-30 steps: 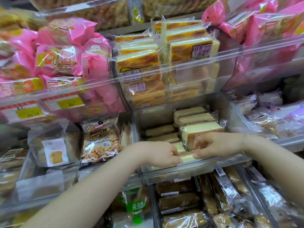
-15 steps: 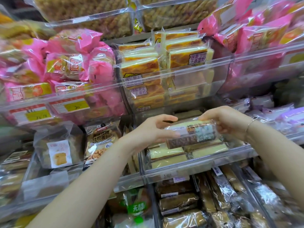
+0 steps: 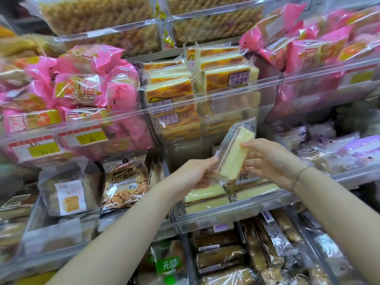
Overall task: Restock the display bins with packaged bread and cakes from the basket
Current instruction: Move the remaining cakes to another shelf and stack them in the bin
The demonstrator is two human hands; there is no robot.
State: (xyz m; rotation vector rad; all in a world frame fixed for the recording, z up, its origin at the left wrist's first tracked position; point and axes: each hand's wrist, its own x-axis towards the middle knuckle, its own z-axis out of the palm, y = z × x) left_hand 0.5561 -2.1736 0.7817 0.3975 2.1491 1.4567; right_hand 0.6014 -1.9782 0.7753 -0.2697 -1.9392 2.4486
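Tilting cake pack (image 3: 233,156) above bin rim (image 3: 226,211)

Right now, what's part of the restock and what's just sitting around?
In play: cake pack, held by left hand and right hand; clear bin below it.
Just there: walnut bread bag, pink bread bags, price tags.

Both forearms reach up fwd, bare. L hand (image 3: 196,174) grips the wrapped cake (image 3: 234,153) from the left, fingers curled. R hand (image 3: 269,161) pinches its right side; thin bracelet (image 3: 298,176) at R wrist.
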